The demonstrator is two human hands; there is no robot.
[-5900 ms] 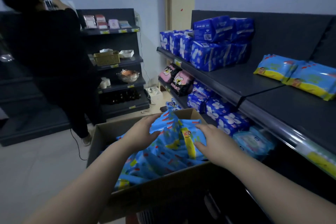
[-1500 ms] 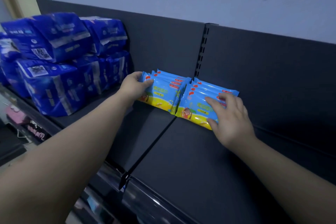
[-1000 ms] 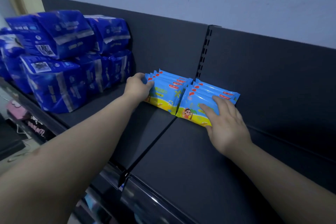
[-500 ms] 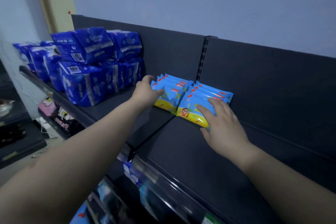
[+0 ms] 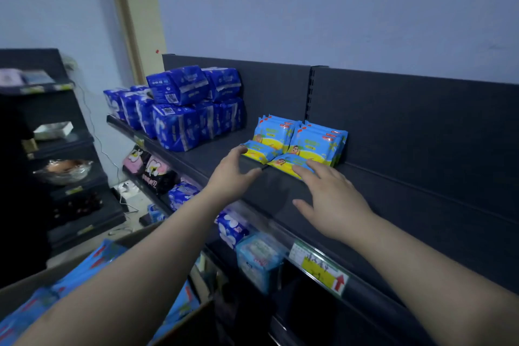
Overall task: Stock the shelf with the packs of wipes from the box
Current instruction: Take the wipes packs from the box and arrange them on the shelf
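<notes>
Aligning packs of wipes point(image 5: 309, 140) on the shelf point(image 5: 407, 219).
With left hand point(image 5: 233, 177) and right hand point(image 5: 331, 199) spread, empty, stand flat front packs point(image 5: 261, 152) upright.

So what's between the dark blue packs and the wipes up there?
Only a narrow bare strip of shelf, in the head view, separates the dark blue packs from the wipes.
</notes>
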